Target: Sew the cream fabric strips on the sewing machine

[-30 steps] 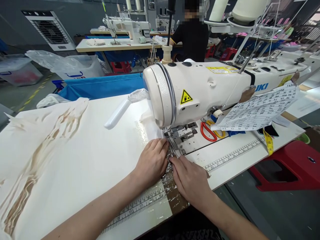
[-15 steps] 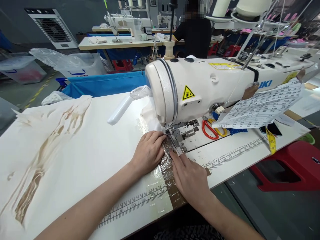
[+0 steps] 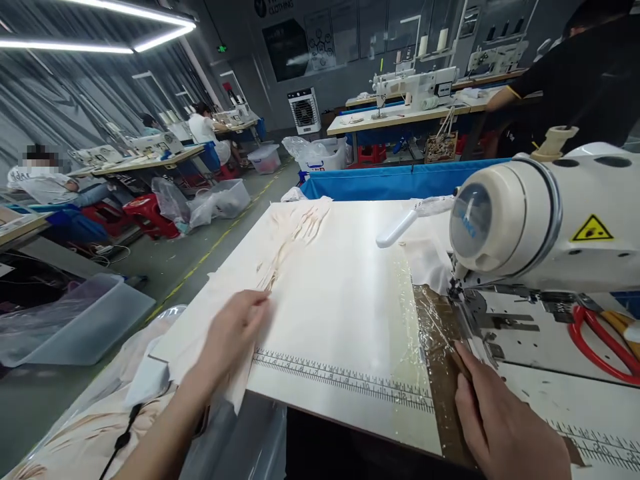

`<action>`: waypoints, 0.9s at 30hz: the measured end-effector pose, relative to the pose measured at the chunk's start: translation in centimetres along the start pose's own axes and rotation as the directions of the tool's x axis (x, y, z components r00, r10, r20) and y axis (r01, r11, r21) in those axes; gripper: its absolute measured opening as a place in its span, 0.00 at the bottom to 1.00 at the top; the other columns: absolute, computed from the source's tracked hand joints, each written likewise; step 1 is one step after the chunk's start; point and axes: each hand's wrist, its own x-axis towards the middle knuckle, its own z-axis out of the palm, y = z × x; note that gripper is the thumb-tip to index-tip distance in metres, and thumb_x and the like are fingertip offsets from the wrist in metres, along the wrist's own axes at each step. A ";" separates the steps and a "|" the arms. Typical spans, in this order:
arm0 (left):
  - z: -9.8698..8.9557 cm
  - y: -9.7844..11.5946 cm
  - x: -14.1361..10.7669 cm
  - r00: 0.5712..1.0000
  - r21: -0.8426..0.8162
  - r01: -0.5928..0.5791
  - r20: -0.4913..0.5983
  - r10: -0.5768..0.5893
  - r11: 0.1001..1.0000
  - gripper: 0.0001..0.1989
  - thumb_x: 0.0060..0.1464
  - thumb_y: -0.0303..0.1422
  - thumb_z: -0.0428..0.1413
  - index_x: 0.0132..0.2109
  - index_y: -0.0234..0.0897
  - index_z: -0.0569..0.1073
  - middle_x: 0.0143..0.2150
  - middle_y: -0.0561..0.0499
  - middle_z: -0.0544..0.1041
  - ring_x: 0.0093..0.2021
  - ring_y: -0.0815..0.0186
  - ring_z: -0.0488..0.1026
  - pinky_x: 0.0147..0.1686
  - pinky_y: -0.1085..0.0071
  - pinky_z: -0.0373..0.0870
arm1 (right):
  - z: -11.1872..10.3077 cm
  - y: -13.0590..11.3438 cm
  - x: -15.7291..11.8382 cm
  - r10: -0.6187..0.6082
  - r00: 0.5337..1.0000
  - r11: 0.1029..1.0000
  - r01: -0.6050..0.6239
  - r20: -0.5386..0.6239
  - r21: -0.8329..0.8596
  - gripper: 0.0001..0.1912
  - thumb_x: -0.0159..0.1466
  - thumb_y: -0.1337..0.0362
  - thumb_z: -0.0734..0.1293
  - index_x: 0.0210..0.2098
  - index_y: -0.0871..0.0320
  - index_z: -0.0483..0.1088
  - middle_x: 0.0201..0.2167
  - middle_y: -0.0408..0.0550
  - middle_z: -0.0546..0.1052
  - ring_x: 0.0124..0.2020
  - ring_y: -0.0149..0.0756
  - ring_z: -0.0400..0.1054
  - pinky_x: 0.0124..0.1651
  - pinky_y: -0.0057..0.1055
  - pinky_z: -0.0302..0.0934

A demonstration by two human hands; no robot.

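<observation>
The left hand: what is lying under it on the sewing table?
Under the left hand lies cream fabric, spread along the left edge of the table and hanging over it. The printed ruler starts just beside the hand. The hand covers whatever lies directly beneath the palm.

Ceiling: bright strip lights [image 3: 100, 33] ran overhead, far above the fingers.
Far wall: dark, with a white cooling fan [image 3: 305, 110] against it.
Floor: grey concrete [image 3: 165, 273], marked by a yellow line.
Furniture: rows of sewing tables [image 3: 400, 117], red stools [image 3: 145, 213] and clear plastic bins [image 3: 75, 320] stood beyond the tabletop.
</observation>
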 end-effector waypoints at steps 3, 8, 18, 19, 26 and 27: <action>-1.9 -3.7 -1.2 0.968 0.213 0.247 -0.007 -0.251 0.945 0.18 0.57 0.46 0.48 0.41 0.38 0.74 0.42 0.42 0.79 0.42 0.52 0.76 0.37 0.60 0.73 | -0.1 0.1 0.1 -0.021 1.000 0.999 0.021 0.011 -0.028 0.31 0.75 0.64 0.54 0.74 0.63 0.41 0.50 0.60 0.80 0.36 0.48 0.80 0.28 0.37 0.71; -2.5 -4.5 -2.0 0.959 0.236 0.262 0.039 -0.279 0.936 0.17 0.57 0.43 0.44 0.34 0.41 0.73 0.38 0.46 0.80 0.38 0.53 0.76 0.32 0.63 0.68 | -0.3 0.3 0.3 -0.066 0.998 0.998 0.066 -0.004 -0.005 0.27 0.74 0.65 0.53 0.71 0.61 0.49 0.51 0.60 0.79 0.40 0.49 0.80 0.29 0.35 0.71; -1.4 2.5 -1.7 0.966 -0.392 0.083 0.258 0.022 0.916 0.17 0.64 0.46 0.45 0.38 0.39 0.70 0.31 0.52 0.73 0.32 0.64 0.70 0.30 0.71 0.67 | -1.7 -4.0 4.0 0.254 0.787 0.178 -0.609 0.562 0.773 0.21 0.72 0.49 0.60 0.58 0.54 0.66 0.31 0.48 0.77 0.27 0.39 0.75 0.28 0.32 0.73; -0.6 4.1 -1.9 0.937 -0.461 0.041 0.326 0.127 0.886 0.16 0.65 0.44 0.44 0.38 0.39 0.70 0.32 0.51 0.74 0.34 0.64 0.71 0.32 0.71 0.68 | -1.4 -4.8 5.0 0.166 0.775 0.051 -0.624 0.609 0.780 0.23 0.71 0.47 0.61 0.59 0.55 0.66 0.36 0.51 0.77 0.31 0.40 0.76 0.32 0.35 0.75; 3.6 13.9 -4.6 0.466 -0.769 -0.231 0.451 0.761 0.597 0.07 0.63 0.31 0.49 0.40 0.40 0.72 0.36 0.53 0.78 0.36 0.68 0.74 0.37 0.73 0.70 | 1.4 -7.2 8.0 -0.003 0.764 -0.238 -0.627 0.645 0.742 0.18 0.66 0.52 0.69 0.48 0.58 0.70 0.28 0.40 0.74 0.22 0.28 0.68 0.29 0.27 0.65; 3.3 14.2 -4.5 0.390 -0.807 -0.235 0.432 0.813 0.541 0.07 0.64 0.32 0.50 0.40 0.40 0.73 0.36 0.53 0.78 0.36 0.68 0.75 0.38 0.74 0.71 | 1.1 -6.9 7.6 0.013 0.772 -0.219 -0.618 0.636 0.755 0.17 0.66 0.52 0.69 0.46 0.59 0.71 0.25 0.38 0.72 0.19 0.26 0.64 0.27 0.26 0.62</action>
